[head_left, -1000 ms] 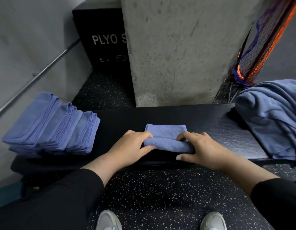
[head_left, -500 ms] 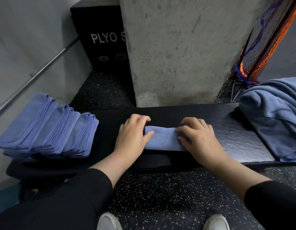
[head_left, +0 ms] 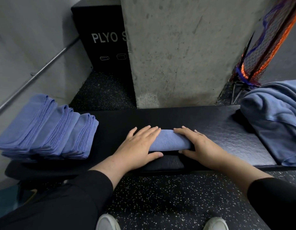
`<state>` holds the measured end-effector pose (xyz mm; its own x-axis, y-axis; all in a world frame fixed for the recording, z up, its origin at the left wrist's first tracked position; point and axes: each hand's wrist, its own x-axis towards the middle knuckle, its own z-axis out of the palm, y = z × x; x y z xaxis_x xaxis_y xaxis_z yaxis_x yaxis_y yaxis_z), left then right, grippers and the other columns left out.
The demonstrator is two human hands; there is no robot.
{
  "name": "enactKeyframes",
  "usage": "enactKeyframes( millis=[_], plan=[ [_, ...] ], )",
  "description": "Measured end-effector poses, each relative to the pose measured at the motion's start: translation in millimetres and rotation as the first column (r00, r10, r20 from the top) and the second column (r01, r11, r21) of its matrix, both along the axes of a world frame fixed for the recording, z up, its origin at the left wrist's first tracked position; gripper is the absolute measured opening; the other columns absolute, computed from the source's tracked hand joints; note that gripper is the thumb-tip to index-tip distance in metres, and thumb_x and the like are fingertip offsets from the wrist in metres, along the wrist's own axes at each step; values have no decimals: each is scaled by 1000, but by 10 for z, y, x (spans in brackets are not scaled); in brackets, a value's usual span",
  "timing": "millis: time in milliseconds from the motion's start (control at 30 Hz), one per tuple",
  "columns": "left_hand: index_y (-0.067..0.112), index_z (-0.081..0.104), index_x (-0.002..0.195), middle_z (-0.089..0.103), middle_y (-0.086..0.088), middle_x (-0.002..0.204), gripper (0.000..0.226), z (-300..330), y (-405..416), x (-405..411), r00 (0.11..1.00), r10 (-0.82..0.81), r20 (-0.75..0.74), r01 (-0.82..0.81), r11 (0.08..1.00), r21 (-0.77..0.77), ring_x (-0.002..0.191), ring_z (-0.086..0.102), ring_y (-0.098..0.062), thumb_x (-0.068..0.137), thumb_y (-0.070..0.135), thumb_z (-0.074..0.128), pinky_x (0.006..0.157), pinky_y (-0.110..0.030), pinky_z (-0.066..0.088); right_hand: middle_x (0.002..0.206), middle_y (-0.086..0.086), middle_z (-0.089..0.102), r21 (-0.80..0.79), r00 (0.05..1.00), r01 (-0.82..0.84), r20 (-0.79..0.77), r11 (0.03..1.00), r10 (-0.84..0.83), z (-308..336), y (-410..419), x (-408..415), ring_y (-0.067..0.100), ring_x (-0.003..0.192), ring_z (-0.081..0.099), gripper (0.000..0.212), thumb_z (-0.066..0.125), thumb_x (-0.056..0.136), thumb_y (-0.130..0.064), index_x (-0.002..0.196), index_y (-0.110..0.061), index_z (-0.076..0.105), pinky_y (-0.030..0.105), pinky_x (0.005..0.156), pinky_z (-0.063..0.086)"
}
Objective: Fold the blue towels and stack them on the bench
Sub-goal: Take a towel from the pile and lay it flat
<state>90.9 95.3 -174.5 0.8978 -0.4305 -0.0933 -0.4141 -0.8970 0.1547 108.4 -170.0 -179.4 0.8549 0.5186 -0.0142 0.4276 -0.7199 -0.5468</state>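
two hands lie flat on a small folded blue towel (head_left: 170, 141) in the middle of the black bench (head_left: 226, 138): the left hand (head_left: 139, 146) covers its left end with fingers straight and spread, the right hand (head_left: 196, 144) presses its right end, fingers straight too, thumbs near the bench's front edge; a stack of folded towels (head_left: 47, 130) sits at the bench's left end, a loose pile of unfolded blue towels (head_left: 276, 120) at its right end, a concrete pillar (head_left: 185, 50) behind

Black sleeves (head_left: 87, 193), white shoes (head_left: 107, 222)
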Motion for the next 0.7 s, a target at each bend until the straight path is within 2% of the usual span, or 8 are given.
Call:
enactKeyframes(
  millis=[67, 133, 200, 267, 333, 500, 600, 700],
  plan=[
    [32, 20, 159, 25, 16, 163, 82, 46, 15, 32, 998, 45, -43, -49, 995, -88, 153, 15, -6, 92, 65, 53, 125, -40, 10, 134, -27, 55, 95, 997, 68, -34, 993, -65, 107, 36, 19, -6, 131, 45, 51, 72, 88, -29, 131, -42, 48, 36, 115, 35],
    [39, 44, 143, 55, 17, 140, 61, 138, 52, 36, 982, 119, -148, -160, 938, -307, 135, 46, -7, 88, 53, 67, 115, -34, 32, 112, -19, 67, 247, 978, 191, -126, 950, -164, 249, 96, 30, -2, 108, 61, 36, 74, 87, -29, 116, -41, 55, 34, 99, 50],
    [37, 58, 124, 69, 15, 112, 39, 282, 67, 3, 940, 174, -295, -319, 754, -575, 108, 62, -3, 88, 41, 72, 95, -28, 48, 102, -10, 74, 429, 942, 316, -249, 847, -225, 395, 157, 28, 5, 98, 69, 26, 74, 89, -29, 111, -34, 61, 35, 91, 56],
    [30, 59, 125, 72, 6, 106, 32, 449, 70, -48, 880, 191, -435, -467, 513, -720, 101, 67, -7, 94, 32, 69, 89, -26, 50, 101, -6, 76, 530, 905, 407, -342, 744, -252, 563, 215, 10, 10, 96, 71, 19, 72, 92, -31, 109, -26, 66, 36, 89, 57],
    [28, 56, 131, 72, 0, 113, 39, 599, 58, -126, 802, 116, -585, -586, 334, -738, 103, 70, -13, 95, 31, 69, 89, -31, 55, 101, -6, 76, 561, 883, 457, -383, 691, -273, 679, 261, -3, 12, 98, 71, 23, 71, 91, -39, 108, -24, 69, 41, 93, 56],
    [20, 62, 121, 73, -5, 113, 43, 753, -32, -324, 746, 85, -660, -662, 195, -723, 97, 73, -19, 83, 17, 81, 78, -33, 60, 105, -2, 76, 596, 819, 556, -511, 580, -261, 827, 421, -69, 18, 101, 71, 47, 73, 78, -60, 108, -22, 72, 52, 92, 57],
    [13, 65, 114, 75, -8, 107, 32, 792, -52, -391, 734, 144, -664, -676, 64, -734, 90, 73, -17, 85, 14, 79, 75, -30, 59, 114, 8, 72, 635, 708, 666, -703, 392, -64, 878, 541, -135, 23, 98, 71, 44, 71, 89, -46, 120, -15, 65, 44, 81, 59],
    [11, 66, 111, 75, -8, 100, 28, 813, 2, -460, 736, 191, -649, -663, 11, -749, 87, 73, -16, 86, 14, 79, 76, -31, 59, 122, 14, 69, 610, 607, 718, -784, 336, 125, 893, 685, -235, 31, 107, 70, 45, 71, 92, -29, 130, -10, 57, 49, 92, 57]
  ],
)
